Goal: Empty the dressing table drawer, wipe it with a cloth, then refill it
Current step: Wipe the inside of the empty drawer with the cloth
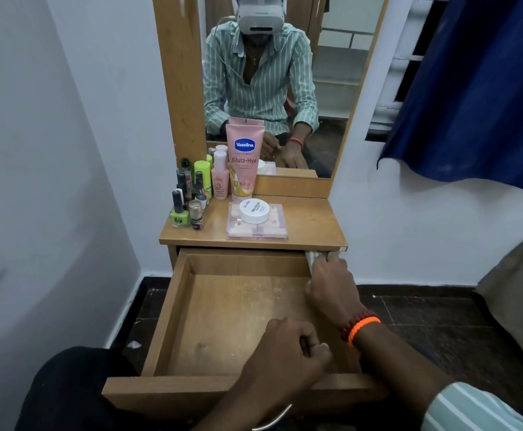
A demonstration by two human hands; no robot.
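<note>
The wooden drawer (173, 321) is pulled far out and nothing lies inside it. My right hand (328, 287) presses a pale cloth (311, 258) against the drawer's back right corner, at the top of the right wall. My left hand (288, 353) is closed on the drawer's front right rim. On the tabletop (310, 225) stand several nail polish bottles (185, 200), a pink Vaseline tube (244, 160), a small pink bottle (219, 175), and a white jar (254, 210) on a clear pink case (277, 227).
A mirror (331, 73) rises behind the tabletop and reflects the person. White walls flank the table. A blue curtain (478, 88) hangs at the upper right. The floor is dark tile, and my dark-trousered knee (67, 390) sits left of the drawer front.
</note>
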